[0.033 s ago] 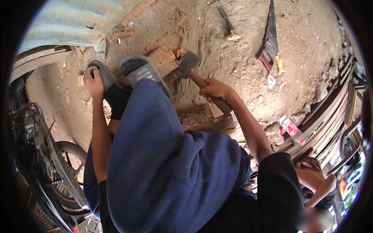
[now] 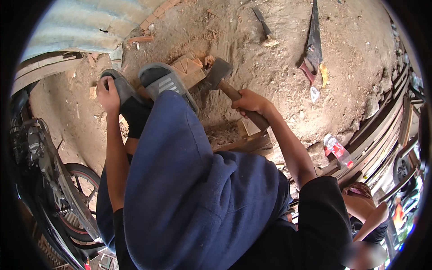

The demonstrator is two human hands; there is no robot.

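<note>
My right hand is wrapped round the wooden handle of a hatchet. Its broad dark head lies low over the dirt, just right of a light wooden block with triangular lines on its top. A grey striped slide sandal on one foot stands against the block's left side. At the toe of the other sandal, my left hand rests with thumb and finger slightly apart and nothing visible between them; some of its fingers are hidden.
Farther off lie a handsaw and a dark flat blade. A plastic bottle lies by stacked planks at right, with another person behind. A motorcycle stands left, below a corrugated sheet. Wood pieces lie beside my knee.
</note>
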